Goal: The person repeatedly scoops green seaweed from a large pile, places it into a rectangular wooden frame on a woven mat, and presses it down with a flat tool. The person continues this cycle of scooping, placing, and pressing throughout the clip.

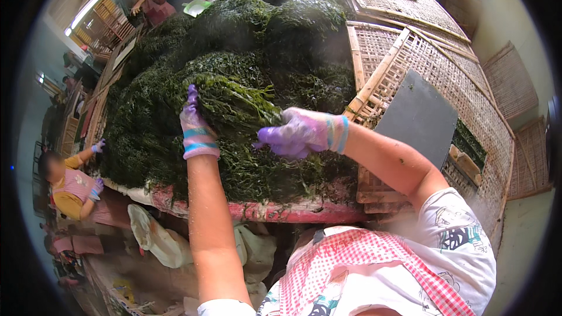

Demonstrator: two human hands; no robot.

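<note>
Both my hands wear wet purple gloves with pink and blue cuffs. Between them, above the heap, stretches a clump of green seaweed strands [237,96]. My left hand [198,129] holds the clump's left side with its thumb up; its fingers are hidden by the strands. At the right end, my right hand [303,134] grips the strands near its upper edge, lower fingers pointing left. Beneath lies a large dark seaweed heap [149,140] on a table with a worn red edge [303,213].
Stacked woven bamboo trays [478,109] stand right, bearing a grey board [417,118], a dark green sheet [470,142] and wooden blocks [465,164]. Gloved co-worker [72,184] is left; another person [153,6] is behind a bowl [196,7]. Whitish sacks [158,237] hang below the edge.
</note>
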